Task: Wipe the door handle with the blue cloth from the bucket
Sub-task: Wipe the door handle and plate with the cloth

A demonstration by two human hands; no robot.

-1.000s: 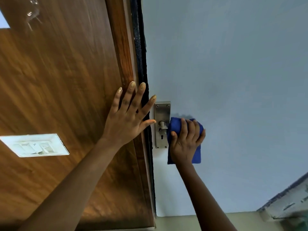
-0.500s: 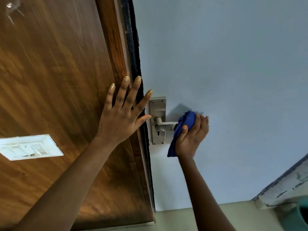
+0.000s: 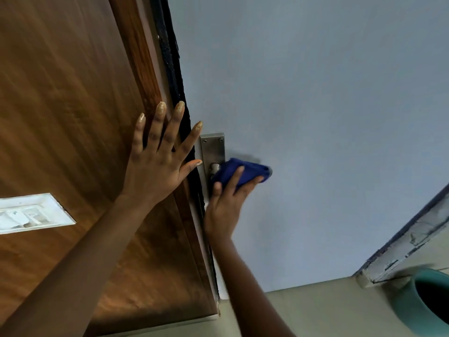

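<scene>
A blue cloth [image 3: 245,171] is wrapped over the lever of the metal door handle, whose backplate [image 3: 213,148] is fixed to the pale blue door [image 3: 315,117]. My right hand [image 3: 226,205] grips the cloth from below, covering the lever; only the lever's round base shows beside the cloth. My left hand [image 3: 158,161] lies flat with fingers spread on the brown wooden panel [image 3: 73,105], just left of the backplate, holding nothing.
A white switch plate [image 3: 31,212] is set in the wooden panel at left. A teal bucket [image 3: 427,300] stands on the floor at the lower right, next to a worn door frame [image 3: 408,242]. A dark strip runs between panel and door.
My right hand has slid the cloth back along the lever toward the backplate and now covers the lever again. The view has shifted, bringing the bucket further into view. My left hand stays flat.
</scene>
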